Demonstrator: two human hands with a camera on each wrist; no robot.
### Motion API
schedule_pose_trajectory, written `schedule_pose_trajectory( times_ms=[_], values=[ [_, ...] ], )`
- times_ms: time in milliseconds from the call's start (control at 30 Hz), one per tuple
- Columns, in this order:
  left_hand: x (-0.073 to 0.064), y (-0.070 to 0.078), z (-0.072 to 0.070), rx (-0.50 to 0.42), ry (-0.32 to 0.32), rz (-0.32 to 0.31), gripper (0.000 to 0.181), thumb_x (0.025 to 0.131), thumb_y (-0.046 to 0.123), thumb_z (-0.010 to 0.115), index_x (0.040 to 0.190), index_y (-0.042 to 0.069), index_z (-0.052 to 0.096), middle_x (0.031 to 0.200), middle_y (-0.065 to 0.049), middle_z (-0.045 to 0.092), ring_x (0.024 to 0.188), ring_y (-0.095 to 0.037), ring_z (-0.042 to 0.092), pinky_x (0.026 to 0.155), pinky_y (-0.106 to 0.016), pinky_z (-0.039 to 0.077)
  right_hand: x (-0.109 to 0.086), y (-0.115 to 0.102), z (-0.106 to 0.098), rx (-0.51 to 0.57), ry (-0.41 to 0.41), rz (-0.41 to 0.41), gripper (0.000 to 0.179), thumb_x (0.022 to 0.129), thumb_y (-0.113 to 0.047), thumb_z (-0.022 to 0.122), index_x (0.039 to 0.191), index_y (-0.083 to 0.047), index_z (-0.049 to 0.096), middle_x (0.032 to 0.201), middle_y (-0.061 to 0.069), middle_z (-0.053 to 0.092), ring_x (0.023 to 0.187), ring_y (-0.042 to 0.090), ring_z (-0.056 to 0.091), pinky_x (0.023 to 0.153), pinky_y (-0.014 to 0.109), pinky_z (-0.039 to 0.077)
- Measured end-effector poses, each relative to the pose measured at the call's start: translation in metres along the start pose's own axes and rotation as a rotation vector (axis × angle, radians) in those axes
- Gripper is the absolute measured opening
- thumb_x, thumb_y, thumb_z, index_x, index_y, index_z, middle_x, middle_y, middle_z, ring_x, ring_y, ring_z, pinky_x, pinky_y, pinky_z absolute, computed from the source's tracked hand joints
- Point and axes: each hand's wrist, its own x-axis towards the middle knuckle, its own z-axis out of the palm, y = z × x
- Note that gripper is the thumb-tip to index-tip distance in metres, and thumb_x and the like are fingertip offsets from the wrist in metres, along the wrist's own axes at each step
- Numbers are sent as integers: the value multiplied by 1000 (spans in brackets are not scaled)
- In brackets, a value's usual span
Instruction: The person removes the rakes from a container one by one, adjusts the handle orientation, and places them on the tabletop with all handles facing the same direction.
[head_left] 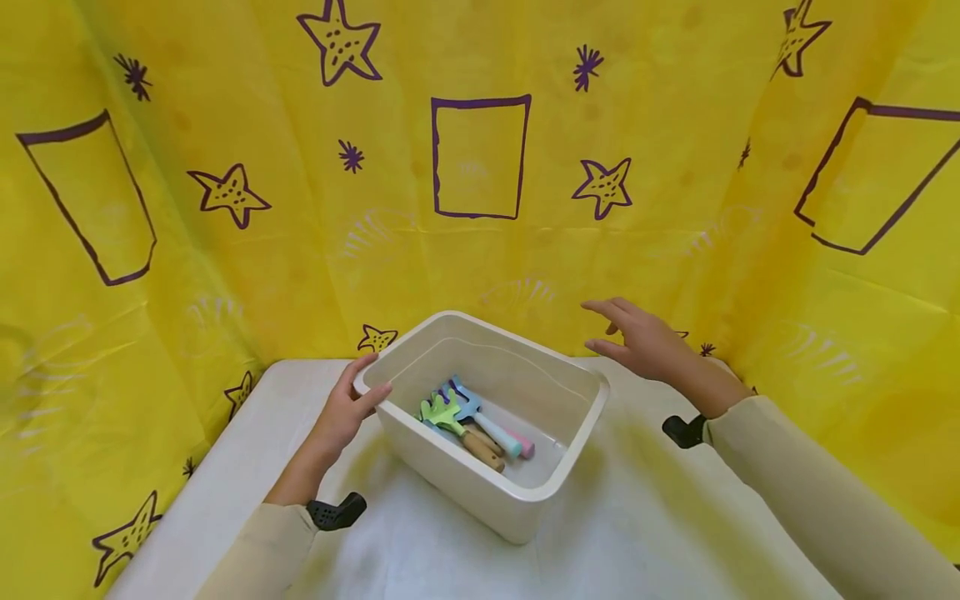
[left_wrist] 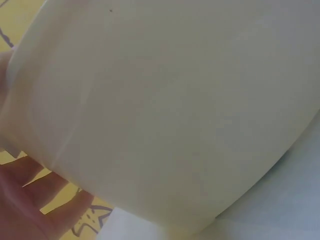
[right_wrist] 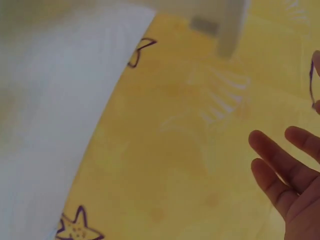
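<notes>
A cream plastic bin stands on the white tabletop, turned at an angle. My left hand grips the rim at its left corner, thumb on the near side and the other fingers round the far side; the left wrist view shows the fingers by the bin's wall. Inside lie several small hand tools: a green fork with a wooden handle, a blue fork with a pale handle, and a pink handle end. My right hand hovers beyond the bin's right end, holding nothing, fingers apart.
Yellow sheeting with purple drawn stars and outlines surrounds the table on the left, back and right. The white tabletop extends to the right of the bin and in front of it. A black strap device sits on each wrist.
</notes>
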Motion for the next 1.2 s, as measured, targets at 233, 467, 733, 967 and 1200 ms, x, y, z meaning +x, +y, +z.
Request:
schedule_pose_trajectory(
  times_ms=[233, 467, 733, 967, 1200],
  values=[
    [1, -2, -1, -19, -9, -21, 66, 97, 26, 61, 152, 16, 27, 137, -21, 43, 97, -20, 57, 99, -53, 44, 34, -30, -4, 128, -69, -54, 63, 91, -31, 70, 146, -14, 43, 138, 15, 49, 99, 28, 63, 81, 46, 54],
    [-2, -3, -1, -53, -10, -25, 65, 98, 25, 59, 152, 17, 24, 143, -21, 39, 113, -39, 52, 99, -55, 43, 65, -52, 1, 233, -239, -75, 61, 92, -29, 68, 144, -8, 44, 137, 16, 50, 103, 31, 63, 88, 45, 52],
    [0, -7, 0, -60, -17, -22, 65, 98, 27, 59, 152, 17, 24, 142, -21, 38, 114, -44, 51, 98, -55, 43, 86, -62, 17, 296, -366, -38, 57, 93, -25, 66, 144, -10, 44, 136, 16, 53, 112, 30, 60, 95, 46, 48],
    [1, -10, 1, -70, -2, -28, 64, 98, 27, 59, 151, 18, 24, 145, -20, 36, 118, -44, 50, 99, -56, 42, 98, -75, 36, 426, -478, 4, 58, 94, -20, 64, 145, -7, 41, 136, 23, 51, 95, 29, 67, 90, 44, 52],
    [3, -10, 4, -85, 12, -42, 64, 98, 28, 59, 151, 19, 25, 148, -18, 33, 121, -44, 48, 100, -58, 40, 105, -84, 59, 504, -599, 40, 56, 97, -22, 59, 147, -9, 38, 139, 19, 50, 99, 29, 65, 91, 47, 50]
  ],
)
